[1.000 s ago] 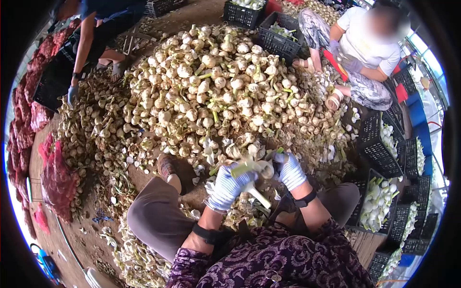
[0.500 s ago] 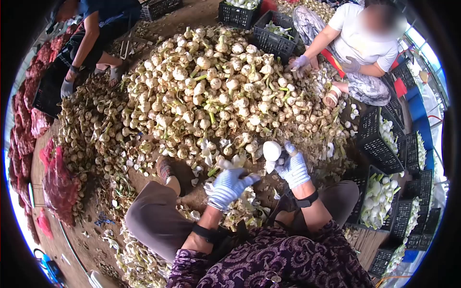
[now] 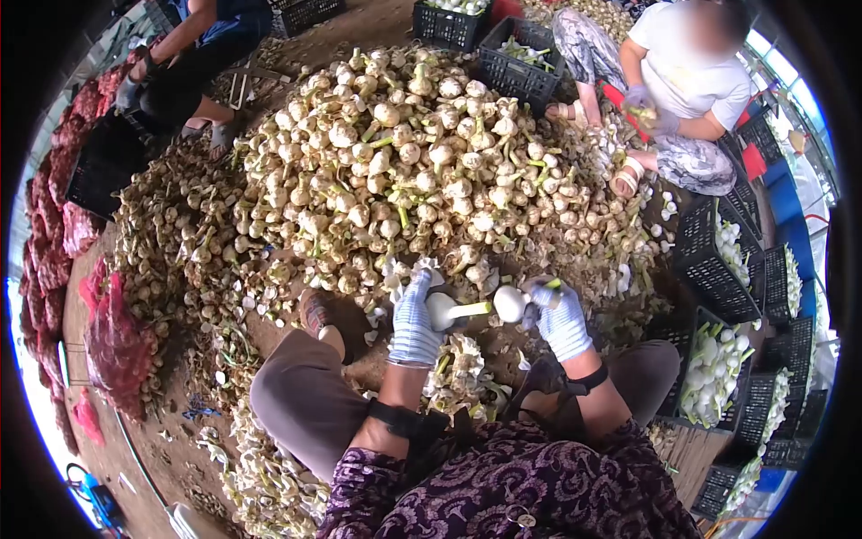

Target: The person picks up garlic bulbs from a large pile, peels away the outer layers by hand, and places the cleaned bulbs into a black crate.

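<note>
My left hand [image 3: 414, 322], in a striped white-and-blue glove, closes around a white garlic bulb [image 3: 440, 311] whose pale green stem points right. Across from it, my right hand [image 3: 560, 325], gloved the same way, grips another smooth white garlic bulb [image 3: 509, 304]. A green stem end [image 3: 552, 284] shows at the top of the right hand's fingers. The two bulbs are close together but apart. Just beyond both hands rises a large heap of unpeeled garlic [image 3: 404, 171]. Loose garlic skins [image 3: 462, 373] lie on the ground between my legs.
Black crates of white garlic bulbs [image 3: 714, 373] stand to my right, with more crates [image 3: 521, 72] behind the heap. One co-worker [image 3: 687, 81] sits far right holding a bulb; another person [image 3: 193, 54] is far left. Red mesh sacks [image 3: 117, 346] line the left side.
My left hand has moved up and now holds a stemmed bulb. My right hand keeps its bulb, its stem end now showing. The right co-worker's hands have come together around a bulb.
</note>
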Motion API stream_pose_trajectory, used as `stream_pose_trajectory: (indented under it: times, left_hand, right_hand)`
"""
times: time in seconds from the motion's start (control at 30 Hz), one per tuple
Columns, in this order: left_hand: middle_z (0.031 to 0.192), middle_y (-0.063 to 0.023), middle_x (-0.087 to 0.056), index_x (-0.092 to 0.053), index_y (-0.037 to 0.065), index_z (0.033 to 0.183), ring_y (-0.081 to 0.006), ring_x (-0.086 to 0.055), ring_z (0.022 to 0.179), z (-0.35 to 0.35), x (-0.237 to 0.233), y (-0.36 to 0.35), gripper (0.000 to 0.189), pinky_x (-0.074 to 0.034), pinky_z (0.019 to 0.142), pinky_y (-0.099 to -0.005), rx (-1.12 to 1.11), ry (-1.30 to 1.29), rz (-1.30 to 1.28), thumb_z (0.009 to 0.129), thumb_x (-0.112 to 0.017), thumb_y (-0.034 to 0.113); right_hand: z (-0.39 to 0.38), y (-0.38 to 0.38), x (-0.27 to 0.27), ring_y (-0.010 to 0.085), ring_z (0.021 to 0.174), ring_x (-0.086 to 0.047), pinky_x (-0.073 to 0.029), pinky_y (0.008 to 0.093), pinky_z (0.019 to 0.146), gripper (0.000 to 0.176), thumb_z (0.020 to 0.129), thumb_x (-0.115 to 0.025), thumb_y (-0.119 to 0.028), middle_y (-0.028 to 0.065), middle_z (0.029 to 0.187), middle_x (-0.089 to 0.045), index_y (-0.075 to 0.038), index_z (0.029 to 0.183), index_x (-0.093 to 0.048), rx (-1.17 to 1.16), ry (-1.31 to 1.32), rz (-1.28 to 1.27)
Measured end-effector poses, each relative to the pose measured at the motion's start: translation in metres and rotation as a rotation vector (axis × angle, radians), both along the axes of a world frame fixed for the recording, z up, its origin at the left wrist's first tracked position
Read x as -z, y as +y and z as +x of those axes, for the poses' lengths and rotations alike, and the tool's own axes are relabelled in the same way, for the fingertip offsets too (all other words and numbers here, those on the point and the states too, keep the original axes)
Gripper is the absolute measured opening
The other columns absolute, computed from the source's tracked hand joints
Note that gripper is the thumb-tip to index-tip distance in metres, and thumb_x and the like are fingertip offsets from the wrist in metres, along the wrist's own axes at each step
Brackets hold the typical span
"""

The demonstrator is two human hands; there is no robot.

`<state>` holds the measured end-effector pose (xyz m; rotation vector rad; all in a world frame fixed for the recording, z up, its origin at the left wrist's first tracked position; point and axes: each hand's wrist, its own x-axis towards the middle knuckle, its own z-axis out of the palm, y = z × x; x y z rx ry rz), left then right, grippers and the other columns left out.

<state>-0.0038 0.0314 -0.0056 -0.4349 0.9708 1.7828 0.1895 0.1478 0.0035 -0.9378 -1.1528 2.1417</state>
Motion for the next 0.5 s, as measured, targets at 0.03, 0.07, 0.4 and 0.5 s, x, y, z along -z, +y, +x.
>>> stream_pose_trajectory:
  times: [0.03,0.07,0.4,0.5]
  left_hand:
    - [0.073,-0.0055,-0.06,-0.061,0.006,0.089,-0.0184,-0.058,0.058,0.006,-0.013,-0.004,0.015,-0.05,0.049,-0.0309,0.052,0.001,-0.011,0.087,-0.058,0.021]
    - [0.073,-0.0055,-0.06,-0.061,0.006,0.089,-0.0184,-0.058,0.058,0.01,-0.012,0.0,0.015,-0.05,0.049,-0.0309,0.062,0.002,-0.01,0.087,-0.058,0.021]
    - [0.069,-0.003,-0.057,-0.061,0.001,0.094,-0.0082,-0.054,0.06,0.022,-0.018,0.004,0.014,-0.042,0.051,-0.0197,0.1,0.632,0.001,0.086,-0.05,0.003]
    - [0.079,-0.0083,-0.061,-0.062,0.004,0.094,-0.0172,-0.058,0.066,0.039,-0.001,0.005,0.023,-0.048,0.06,-0.0279,0.277,1.358,-0.048,0.075,-0.051,-0.003]
  right_hand:
    - [-0.002,-0.007,-0.003,0.0249,0.075,-0.065,-0.058,0.0346,0.056,0.038,0.072,-0.069,-0.021,0.0148,0.099,-0.062,0.002,0.1,-0.057,-0.066,-0.022,0.059]
    - [-0.005,-0.014,-0.008,0.0239,0.075,-0.066,-0.057,0.0319,0.055,0.041,0.071,-0.07,-0.02,0.0153,0.101,-0.061,0.003,0.103,-0.057,-0.126,-0.047,0.123]
    - [-0.012,-0.002,-0.018,0.0292,0.088,-0.063,-0.057,0.0405,0.073,0.043,0.08,-0.062,-0.021,0.0211,0.106,-0.058,0.008,0.109,-0.051,0.198,0.562,-0.459]
    - [0.005,0.014,0.004,0.0295,0.089,-0.062,-0.058,0.0395,0.071,0.049,0.085,-0.055,-0.029,0.0214,0.109,-0.057,0.009,0.115,-0.047,-0.036,0.926,-0.837]
